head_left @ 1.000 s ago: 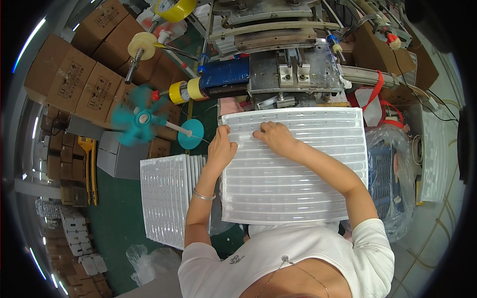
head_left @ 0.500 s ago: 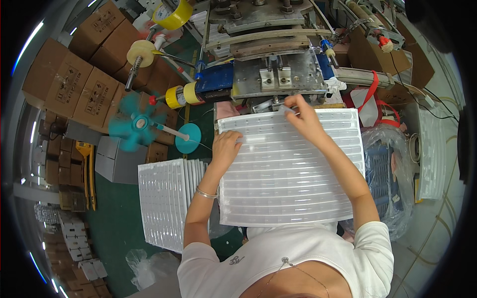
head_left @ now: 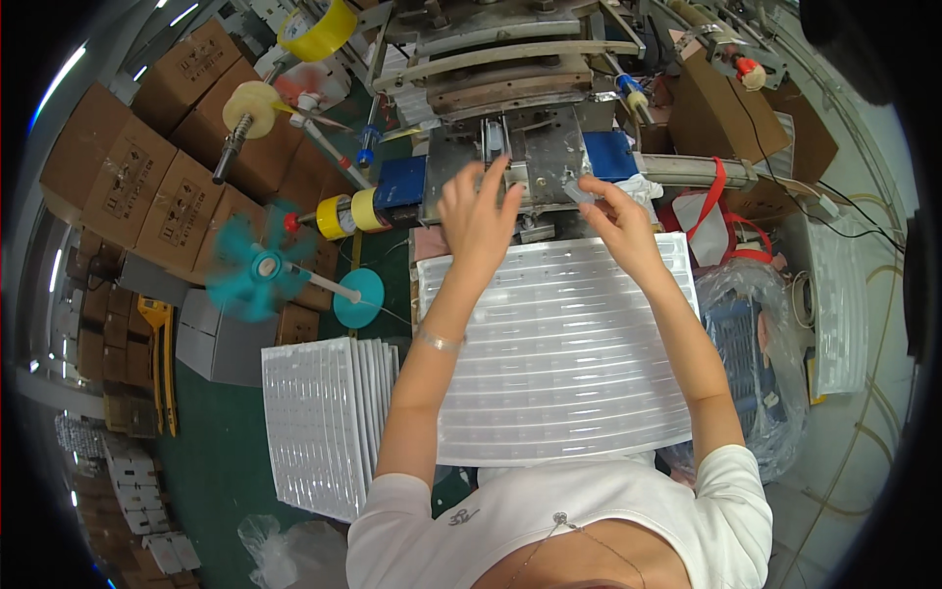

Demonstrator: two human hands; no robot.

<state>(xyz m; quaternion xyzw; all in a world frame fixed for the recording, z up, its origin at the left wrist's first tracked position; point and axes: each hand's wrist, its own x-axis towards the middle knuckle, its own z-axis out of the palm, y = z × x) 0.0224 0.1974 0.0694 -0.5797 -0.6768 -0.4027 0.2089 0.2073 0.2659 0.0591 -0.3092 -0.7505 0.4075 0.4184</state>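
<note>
My left hand (head_left: pixel 476 211) reaches over the metal plate of a machine (head_left: pixel 554 152), its fingers apart and empty. Its index fingertip is close to a small translucent piece (head_left: pixel 495 135) lying in a metal holder on that plate; I cannot tell whether they touch. To the right, my right hand (head_left: pixel 625 228) pinches another small clear plastic piece (head_left: pixel 579 193) between thumb and fingers, above the plate's near edge. Below both hands lies a large white plastic tray (head_left: pixel 564 363) with rows of narrow grooves, spread in front of my body.
Further white trays (head_left: pixel 309 427) stand stacked at the left, near a turning teal fan (head_left: pixel 263 267). Yellow tape rolls (head_left: pixel 334 218) sit on the machine's left. Cardboard boxes (head_left: pixel 128 191) fill the far left. A plastic-wrapped blue bundle (head_left: pixel 741 363) is at the right.
My left hand has gone from the tray's upper left up to the machine's holder, where a translucent piece now lies. My right hand has shifted right, with a clear piece pinched in it.
</note>
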